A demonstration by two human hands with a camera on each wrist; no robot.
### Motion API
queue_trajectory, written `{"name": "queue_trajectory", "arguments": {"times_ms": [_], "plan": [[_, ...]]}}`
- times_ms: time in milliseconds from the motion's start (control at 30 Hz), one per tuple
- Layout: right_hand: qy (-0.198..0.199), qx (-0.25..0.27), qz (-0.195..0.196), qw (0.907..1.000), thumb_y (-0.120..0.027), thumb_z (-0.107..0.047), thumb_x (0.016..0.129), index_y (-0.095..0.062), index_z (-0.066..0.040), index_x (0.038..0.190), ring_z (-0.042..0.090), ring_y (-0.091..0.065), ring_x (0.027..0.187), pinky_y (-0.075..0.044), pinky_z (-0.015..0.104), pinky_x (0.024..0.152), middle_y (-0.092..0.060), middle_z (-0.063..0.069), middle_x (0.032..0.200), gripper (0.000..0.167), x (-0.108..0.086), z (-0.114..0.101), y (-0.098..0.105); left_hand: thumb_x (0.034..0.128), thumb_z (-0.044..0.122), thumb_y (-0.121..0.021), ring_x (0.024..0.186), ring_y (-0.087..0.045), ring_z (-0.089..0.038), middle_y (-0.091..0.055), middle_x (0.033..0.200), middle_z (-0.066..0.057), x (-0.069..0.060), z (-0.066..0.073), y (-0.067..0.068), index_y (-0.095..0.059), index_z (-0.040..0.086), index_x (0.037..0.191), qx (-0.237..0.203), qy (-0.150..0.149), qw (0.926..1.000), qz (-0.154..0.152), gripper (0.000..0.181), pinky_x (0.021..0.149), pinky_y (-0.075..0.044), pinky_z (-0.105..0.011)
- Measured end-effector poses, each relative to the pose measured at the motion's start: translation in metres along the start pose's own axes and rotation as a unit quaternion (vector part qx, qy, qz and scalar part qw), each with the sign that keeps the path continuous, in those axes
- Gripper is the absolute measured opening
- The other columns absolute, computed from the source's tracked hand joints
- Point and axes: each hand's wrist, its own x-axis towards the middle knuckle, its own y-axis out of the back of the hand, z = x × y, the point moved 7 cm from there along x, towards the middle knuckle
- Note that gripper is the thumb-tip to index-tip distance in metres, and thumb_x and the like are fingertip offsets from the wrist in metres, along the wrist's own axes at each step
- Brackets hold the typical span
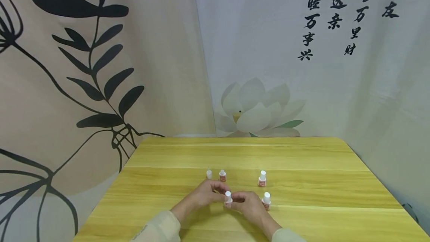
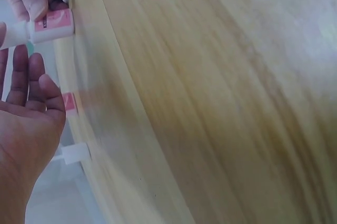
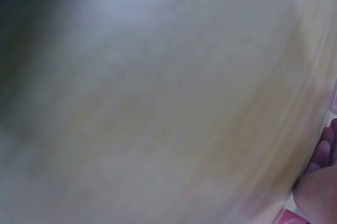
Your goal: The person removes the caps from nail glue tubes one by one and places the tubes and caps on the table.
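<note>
A fabric backdrop (image 1: 161, 66) is hanging at the far left, showing dark leaf prints. On the smooth, wood-grained table (image 1: 319, 160), a small white piece (image 1: 209, 174) with a thin tip is standing beside a narrow-topped bottle (image 1: 222, 176). The left hand (image 1: 209, 192) is pinching the cap of the held bottle (image 1: 228, 199), which is positioned upright between both hands; base contact cannot be determined. This bottle is presenting a glossy white cylindrical body, a tapered white cap and a pink label. The right hand (image 1: 251, 205) is gripping its body between thumb and fingers. Two similar capped bottles, a rear bottle (image 1: 262, 179) and a front bottle (image 1: 266, 201), are standing rightward.
</note>
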Motion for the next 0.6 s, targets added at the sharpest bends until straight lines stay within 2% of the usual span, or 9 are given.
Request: {"name": "queue_trajectory", "arguments": {"times_ms": [333,600], "plan": [[-0.001,0.004,-0.008,1.0000,-0.079,-0.027,0.085,-0.074,-0.010,0.106,0.022,-0.065,0.098,-0.055,0.038,0.082,-0.072,0.004,0.105,0.027,0.0007,0.0030,-0.0006,0.0852,0.017,-0.078,0.096,-0.058,-0.025,-0.069,0.097,-0.003,0.0012,-0.0033,-0.0001,-0.072,0.011,0.098,0.008,-0.005,1.0000,0.003,0.016,0.084,-0.046,-0.039],[0.001,0.008,-0.010,0.9999,-0.079,-0.026,0.085,-0.074,-0.010,0.106,0.022,-0.065,0.097,-0.055,0.038,0.083,-0.072,0.004,0.104,0.027,0.0004,0.0028,-0.0004,0.0851,0.016,-0.078,0.095,-0.057,-0.024,-0.067,0.094,-0.005,0.0028,-0.0041,-0.0014,-0.070,0.008,0.095,-0.003,-0.002,1.0000,0.005,0.015,0.083,-0.047,-0.039]]}}
